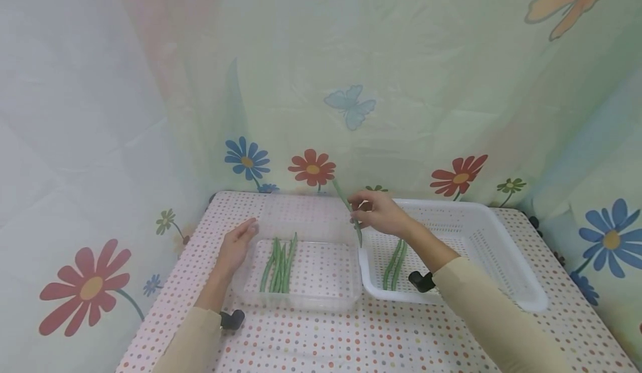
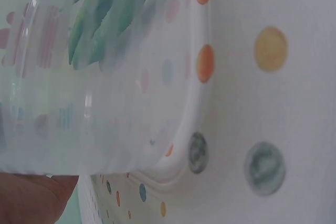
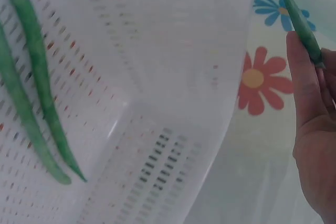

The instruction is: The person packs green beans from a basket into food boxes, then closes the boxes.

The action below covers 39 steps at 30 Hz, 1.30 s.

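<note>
Right hand (image 1: 381,214), right of centre in the head view: a green bean (image 1: 342,195) is pinched between thumb and fingers, one end aimed up-left, the other hanging near the adjoining rims. Left hand (image 1: 237,246), lower left of centre: placed at the left side of the clear container (image 1: 321,302); whether the wall is gripped or merely touched cannot be told. A light pinch is judged best (beans bruise and snap), with the hanging tip kept clear of both rims; thin plastic should be steadied, not squeezed. Loose beans (image 1: 288,264) are grouped lengthwise in the container's left half. Right of it, two more beans (image 3: 39,59) are seen in the white basket (image 1: 501,256). Everything is borne by a dotted counter (image 1: 311,342), backed by a flowered curtain (image 1: 426,83).
</note>
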Each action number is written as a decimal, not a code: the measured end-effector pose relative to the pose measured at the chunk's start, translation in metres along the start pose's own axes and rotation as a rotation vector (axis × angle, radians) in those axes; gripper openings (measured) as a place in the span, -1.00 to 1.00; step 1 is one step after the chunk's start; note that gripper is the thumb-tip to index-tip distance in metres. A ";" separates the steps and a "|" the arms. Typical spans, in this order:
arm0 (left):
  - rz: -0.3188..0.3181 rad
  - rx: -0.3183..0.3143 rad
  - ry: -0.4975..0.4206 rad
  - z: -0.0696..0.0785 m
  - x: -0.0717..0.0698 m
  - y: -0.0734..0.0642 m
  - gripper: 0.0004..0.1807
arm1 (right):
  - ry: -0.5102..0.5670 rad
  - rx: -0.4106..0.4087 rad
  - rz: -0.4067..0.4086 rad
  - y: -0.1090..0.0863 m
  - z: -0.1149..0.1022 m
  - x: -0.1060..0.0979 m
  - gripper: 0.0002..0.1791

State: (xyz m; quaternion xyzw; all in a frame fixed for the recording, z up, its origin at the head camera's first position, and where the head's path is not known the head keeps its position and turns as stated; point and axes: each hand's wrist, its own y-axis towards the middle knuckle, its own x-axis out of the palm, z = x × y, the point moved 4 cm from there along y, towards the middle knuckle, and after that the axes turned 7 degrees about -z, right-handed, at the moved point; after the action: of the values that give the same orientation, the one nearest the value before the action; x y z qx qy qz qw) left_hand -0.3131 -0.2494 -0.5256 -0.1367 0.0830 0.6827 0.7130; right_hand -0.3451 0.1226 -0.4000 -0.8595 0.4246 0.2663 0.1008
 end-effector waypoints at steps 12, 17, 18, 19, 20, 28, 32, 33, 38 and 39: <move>0.001 0.008 0.004 0.000 0.000 -0.002 -0.47 | -0.008 -0.036 -0.034 0.025 -0.030 0.035 -0.21; 0.005 0.003 0.006 0.001 0.000 -0.002 -0.46 | 0.009 -0.044 -0.037 0.033 -0.038 0.048 -0.26; 0.007 0.002 0.005 0.001 0.000 -0.002 -0.46 | -0.001 -0.048 -0.038 0.034 -0.040 0.051 -0.28; 0.008 0.002 0.006 0.002 0.000 -0.002 -0.46 | -0.006 -0.053 -0.042 0.035 -0.041 0.054 -0.29; 0.010 0.003 0.005 0.002 0.000 -0.002 -0.46 | -0.015 -0.056 -0.047 0.036 -0.042 0.056 -0.30; 0.005 0.010 0.007 0.005 0.000 -0.002 -0.46 | -0.112 -0.093 -0.102 0.040 -0.055 0.081 -0.35; 0.000 0.011 0.005 0.003 0.000 -0.001 -0.46 | -0.196 -0.076 -0.121 0.044 -0.060 0.094 -0.37; 0.000 0.009 0.006 0.003 0.000 -0.001 -0.46 | -0.226 -0.065 -0.124 0.044 -0.060 0.097 -0.37; -0.001 0.008 0.002 0.001 0.000 -0.001 -0.46 | -0.330 -0.005 -0.138 0.049 -0.061 0.109 -0.44; 0.000 0.007 0.001 0.001 0.000 -0.001 -0.46 | -0.344 0.009 -0.141 0.050 -0.059 0.111 -0.45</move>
State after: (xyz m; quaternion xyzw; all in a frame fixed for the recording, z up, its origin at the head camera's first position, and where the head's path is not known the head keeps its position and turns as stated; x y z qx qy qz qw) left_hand -0.3118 -0.2494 -0.5242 -0.1342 0.0858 0.6823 0.7135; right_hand -0.3064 -0.0072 -0.4081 -0.8285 0.3409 0.3997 0.1942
